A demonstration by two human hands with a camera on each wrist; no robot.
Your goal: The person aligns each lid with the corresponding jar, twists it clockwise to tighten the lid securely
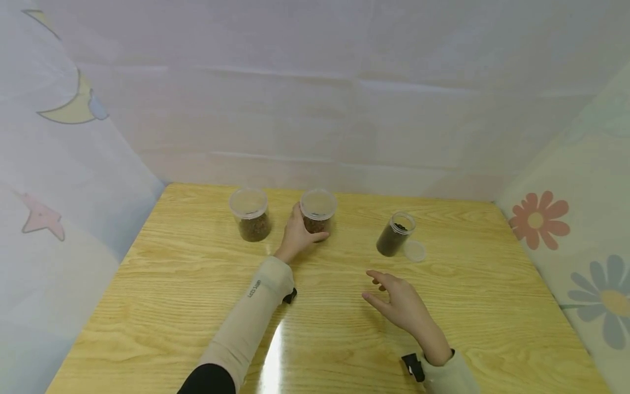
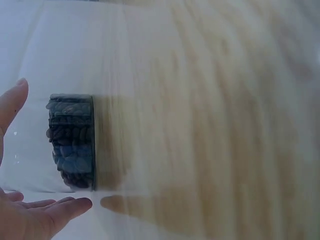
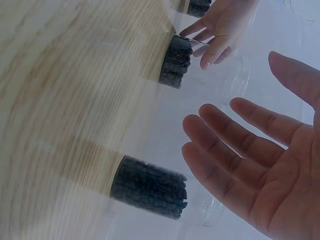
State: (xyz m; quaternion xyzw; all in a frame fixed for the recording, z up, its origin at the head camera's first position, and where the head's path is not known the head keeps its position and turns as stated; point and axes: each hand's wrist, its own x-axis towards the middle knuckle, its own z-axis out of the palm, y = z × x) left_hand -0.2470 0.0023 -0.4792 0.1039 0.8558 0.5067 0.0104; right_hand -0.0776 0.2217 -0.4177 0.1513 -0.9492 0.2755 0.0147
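My left hand (image 1: pixel 297 234) is at the near left side of the middle clear jar (image 1: pixel 317 213), thumb across its front and fingers beside it. In the left wrist view the fingers (image 2: pixel 65 211) are stretched out along the jar's edge, and dark bean-like pieces (image 2: pixel 72 142) fill its bottom. Whether the hand touches the jar is unclear. My right hand (image 1: pixel 401 301) hovers above the table with loosely spread fingers, holding nothing. Closest to it stands a narrow clear jar (image 1: pixel 392 241) of dark seed-like pieces, its top uncovered. A round translucent lid (image 1: pixel 415 251) lies beside that jar.
Another wide clear jar (image 1: pixel 253 219), lidded and partly filled, stands left of the middle one. All three jars are toward the back of the wood-grain table (image 1: pixel 172 284). Pale printed sheets (image 1: pixel 320 109) enclose the back and sides.
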